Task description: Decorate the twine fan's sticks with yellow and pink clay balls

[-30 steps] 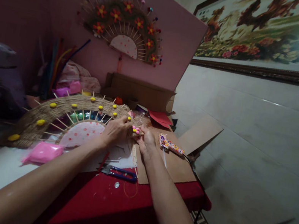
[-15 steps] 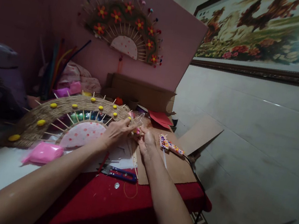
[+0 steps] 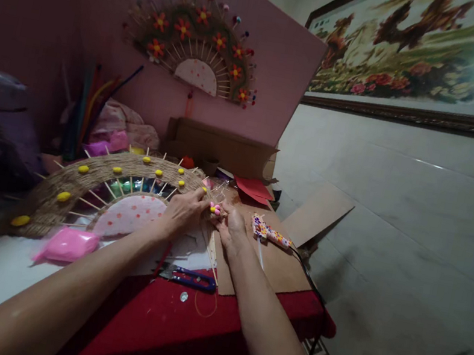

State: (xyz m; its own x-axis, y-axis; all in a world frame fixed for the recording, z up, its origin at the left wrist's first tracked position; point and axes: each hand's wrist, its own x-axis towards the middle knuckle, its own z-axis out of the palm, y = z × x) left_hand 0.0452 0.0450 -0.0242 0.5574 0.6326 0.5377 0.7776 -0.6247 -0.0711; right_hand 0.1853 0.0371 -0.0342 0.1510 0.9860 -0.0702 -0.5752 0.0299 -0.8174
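Note:
A small pink and yellow piece [image 3: 215, 208] is between my two hands, beyond the scissors. My right hand [image 3: 231, 225] has its fingers closed on it from the right. My left hand [image 3: 185, 210] touches or nearly touches its left side, fingers bent together; what they pinch is too small to make out. Left of the hands lies a woven fan-shaped piece [image 3: 95, 174] with yellow dots, thin sticks and a spotted half-round centre [image 3: 132, 214]. Thin pale sticks [image 3: 214, 254] lie below my hands. Blue-handled snips [image 3: 194, 279] rest on the red cloth [image 3: 156, 322].
A flowered glue gun [image 3: 270, 233] lies on cardboard [image 3: 289, 272] at the right, its cord trailing over the edge. A pink packet [image 3: 69, 244] is on the left. Red paper [image 3: 254, 190] and a cardboard box [image 3: 219, 145] are behind. A finished-looking flowered fan [image 3: 196, 42] hangs on the wall.
The pink and yellow piece shows more fully between my hands, and my left fingers have shifted slightly from it. The view has moved a little.

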